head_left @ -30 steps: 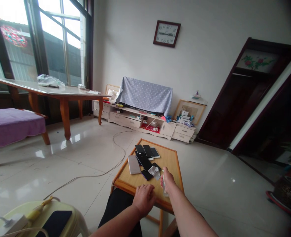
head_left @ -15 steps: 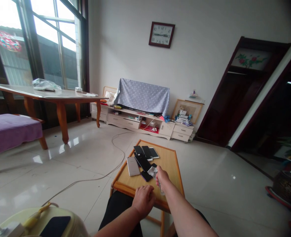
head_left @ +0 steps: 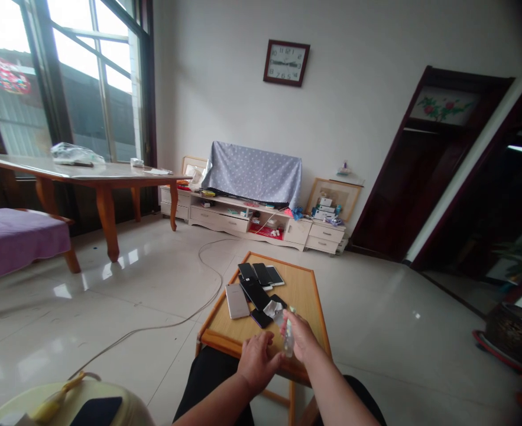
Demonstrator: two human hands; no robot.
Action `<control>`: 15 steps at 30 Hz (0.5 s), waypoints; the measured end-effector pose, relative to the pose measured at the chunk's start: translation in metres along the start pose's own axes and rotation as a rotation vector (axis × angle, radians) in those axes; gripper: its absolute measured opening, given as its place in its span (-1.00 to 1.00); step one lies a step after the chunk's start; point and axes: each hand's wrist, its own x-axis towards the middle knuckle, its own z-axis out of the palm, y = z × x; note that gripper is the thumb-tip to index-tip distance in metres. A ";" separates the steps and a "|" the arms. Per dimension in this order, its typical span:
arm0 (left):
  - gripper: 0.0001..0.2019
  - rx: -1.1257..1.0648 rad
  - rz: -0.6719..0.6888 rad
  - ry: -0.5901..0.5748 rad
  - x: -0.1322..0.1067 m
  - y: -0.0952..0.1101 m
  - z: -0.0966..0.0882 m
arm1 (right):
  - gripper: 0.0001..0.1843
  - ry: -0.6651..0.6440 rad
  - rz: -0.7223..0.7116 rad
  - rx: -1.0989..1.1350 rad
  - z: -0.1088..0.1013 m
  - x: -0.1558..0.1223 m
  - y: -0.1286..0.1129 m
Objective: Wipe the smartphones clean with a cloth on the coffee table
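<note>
My right hand (head_left: 300,335) is wrapped around a small clear bottle (head_left: 289,342) with a pale green part at its top; its exact kind is too small to tell. Beside it, my left hand (head_left: 258,358) lies at the near edge of the small wooden table (head_left: 304,281), its thumb held apart from the fingers and nothing in it. Just beyond my hands sits a crumpled white tissue-like piece (head_left: 272,309). Several phones are spread over the tabletop, among them a light-backed phone (head_left: 237,301), a large black phone (head_left: 255,292) and a small dark phone (head_left: 261,319).
At the lower left, a dark phone (head_left: 96,412) lies on a pale yellow rounded surface (head_left: 132,405) near a yellow cable end. A long cord (head_left: 172,325) crosses the tiled floor. Left stands a bigger table (head_left: 123,173); a white low cabinet (head_left: 216,219) runs along the far wall.
My right hand has turned, so more of the bottle shows. My left thumb has stretched out toward the bottle. The whole view has shifted slightly; the phones stay in place.
</note>
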 end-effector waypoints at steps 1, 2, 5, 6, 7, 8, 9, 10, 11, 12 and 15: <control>-0.57 -0.001 -0.002 0.001 0.002 0.002 0.001 | -0.58 -0.017 -0.022 0.021 -0.001 -0.004 0.002; -0.54 -0.001 -0.001 -0.001 0.004 0.003 0.002 | -0.56 -0.032 -0.043 0.039 0.000 -0.008 0.003; -0.51 0.009 0.009 -0.006 0.011 0.010 0.008 | -0.49 -0.078 -0.098 0.070 0.004 -0.017 0.001; -0.52 0.015 0.009 -0.005 0.014 0.012 0.010 | -0.47 -0.095 -0.114 0.073 0.006 -0.019 -0.001; -0.55 0.021 0.007 -0.003 0.016 0.014 0.012 | -0.45 -0.112 -0.131 0.073 0.007 -0.021 -0.004; -0.60 0.028 0.003 0.001 0.019 0.016 0.014 | -0.44 -0.128 -0.149 0.071 0.008 -0.023 -0.007; -0.64 0.035 -0.003 0.007 0.022 0.017 0.014 | -0.44 -0.145 -0.169 0.066 0.008 -0.025 -0.011; -0.68 0.043 -0.009 0.017 0.025 0.018 0.014 | -0.44 -0.161 -0.191 0.058 0.007 -0.027 -0.013; -0.71 0.051 -0.016 0.030 0.028 0.019 0.013 | -0.46 -0.177 -0.214 0.047 0.007 -0.030 -0.015; -0.73 0.059 -0.024 0.046 0.031 0.019 0.012 | -0.47 -0.192 -0.237 0.034 0.006 -0.031 -0.016; -0.78 0.081 -0.037 0.098 0.043 0.020 0.007 | -0.52 -0.215 -0.294 -0.043 0.005 -0.029 -0.013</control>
